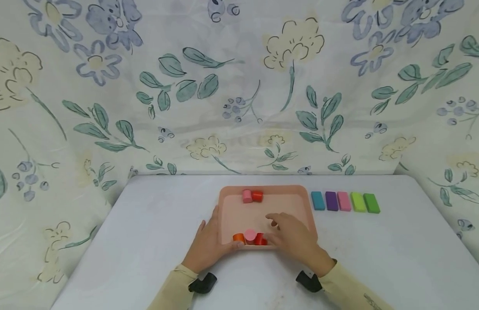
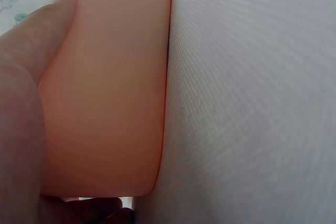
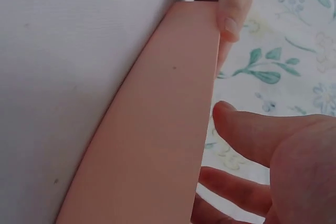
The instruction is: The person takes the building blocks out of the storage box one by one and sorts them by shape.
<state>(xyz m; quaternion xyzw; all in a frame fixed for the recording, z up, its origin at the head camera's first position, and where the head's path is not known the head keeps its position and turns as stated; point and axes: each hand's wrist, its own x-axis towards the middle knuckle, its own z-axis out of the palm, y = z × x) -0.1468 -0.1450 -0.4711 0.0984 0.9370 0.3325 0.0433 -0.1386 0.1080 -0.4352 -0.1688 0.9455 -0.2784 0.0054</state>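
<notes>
A shallow pink tray [image 1: 224,215] sits on the white table. My left hand [image 1: 208,245] grips its near left corner, thumb along the front wall and fingers along the left side. Inside, by the front wall, are an orange cylinder [image 1: 238,238], a pink cylinder [image 1: 250,235] and a red cylinder [image 1: 259,239]. Another pink cylinder [image 1: 247,196] and red cylinder [image 1: 257,196] lie together near the back wall. My right hand [image 1: 295,237] hovers over the tray's right part, its thumb close to the front red cylinder. Its fingers and thumb are apart in the right wrist view, holding nothing visible.
Right of the tray stands a row of small blocks: blue [image 1: 318,201], purple [image 1: 332,201], pink [image 1: 344,201], yellow-green [image 1: 357,202] and green [image 1: 372,203]. A flower-printed cloth [image 1: 254,129] hangs behind the white table [image 1: 154,224].
</notes>
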